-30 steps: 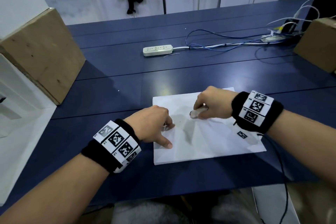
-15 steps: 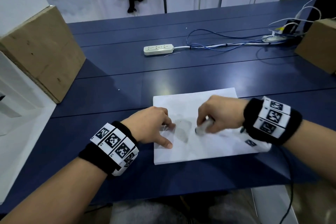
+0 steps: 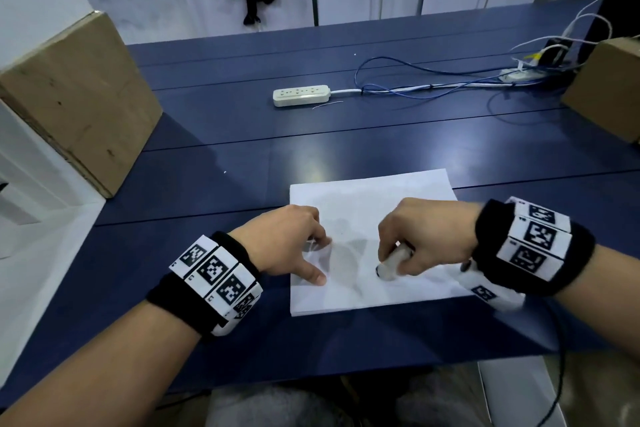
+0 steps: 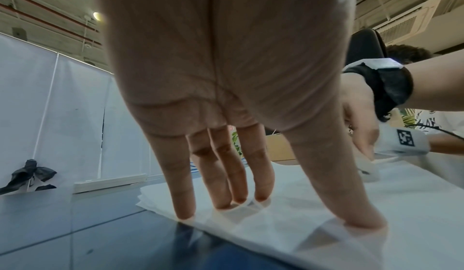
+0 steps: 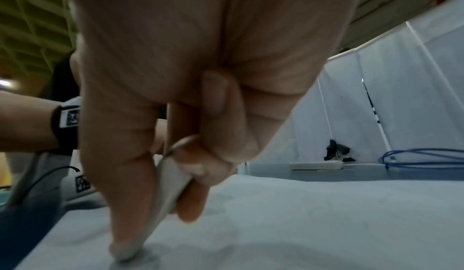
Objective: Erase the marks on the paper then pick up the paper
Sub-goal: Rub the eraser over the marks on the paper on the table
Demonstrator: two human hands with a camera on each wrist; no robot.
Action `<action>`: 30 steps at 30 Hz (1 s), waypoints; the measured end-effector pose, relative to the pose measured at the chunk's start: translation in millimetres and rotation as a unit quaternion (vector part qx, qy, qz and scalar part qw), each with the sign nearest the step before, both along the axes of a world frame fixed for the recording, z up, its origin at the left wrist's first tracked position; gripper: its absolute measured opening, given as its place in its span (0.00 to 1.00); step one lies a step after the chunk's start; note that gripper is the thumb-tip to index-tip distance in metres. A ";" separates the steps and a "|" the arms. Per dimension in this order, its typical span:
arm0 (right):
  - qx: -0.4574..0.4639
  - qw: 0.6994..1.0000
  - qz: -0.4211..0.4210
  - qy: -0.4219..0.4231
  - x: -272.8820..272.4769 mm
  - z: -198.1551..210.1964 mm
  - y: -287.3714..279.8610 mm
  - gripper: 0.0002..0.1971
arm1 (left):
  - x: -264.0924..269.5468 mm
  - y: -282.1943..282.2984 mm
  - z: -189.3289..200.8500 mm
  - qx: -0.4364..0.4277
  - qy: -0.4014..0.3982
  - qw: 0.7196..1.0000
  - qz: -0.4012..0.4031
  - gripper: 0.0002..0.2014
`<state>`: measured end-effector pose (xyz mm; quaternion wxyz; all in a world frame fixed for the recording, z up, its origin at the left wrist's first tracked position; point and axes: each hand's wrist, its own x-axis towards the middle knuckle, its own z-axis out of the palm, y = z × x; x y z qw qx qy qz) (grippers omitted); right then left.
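White paper [image 3: 374, 198], faintly grey-smudged at centre, lies flat near the front edge of the smooth dark-blue planked worktop [image 3: 242, 135], left hand [image 3: 284, 243] pressing it with spread straight fingers [image 4: 185, 195], right hand [image 3: 422, 236] pinching a pale eraser [image 3: 389, 263] tip-down on the sheet, white screen panels behind.

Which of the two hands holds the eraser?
The right hand grips the white eraser; the left hand only presses its fingertips on the paper.

Over the last second the right hand [image 3: 420, 239] has drawn the eraser [image 3: 391, 262] from the far middle of the paper [image 3: 363, 198] toward its near edge, the wrist swinging right.
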<state>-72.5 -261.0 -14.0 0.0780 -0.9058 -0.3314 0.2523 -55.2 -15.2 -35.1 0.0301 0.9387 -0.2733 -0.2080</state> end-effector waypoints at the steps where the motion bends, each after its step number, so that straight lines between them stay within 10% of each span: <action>1: 0.002 1.000 0.002 -0.002 2.3 -1.1 0.9 0.14 | 0.0 -0.2 0.3 0.003 0.002 1.000 -0.003 0.25; 7: 0.058 0.990 -0.066 -0.111 38.5 -6.6 -6.5 0.19 | -0.6 -0.5 1.2 0.006 0.000 1.000 -0.011 0.24; 12: -0.010 1.000 0.011 0.009 5.1 0.7 -2.4 0.14 | -0.4 -0.4 0.5 -0.001 -0.002 1.000 -0.010 0.24; 30: 0.048 0.992 -0.072 -0.089 38.4 -4.4 -3.6 0.33 | -0.5 -3.8 4.1 0.002 -0.002 1.000 -0.010 0.22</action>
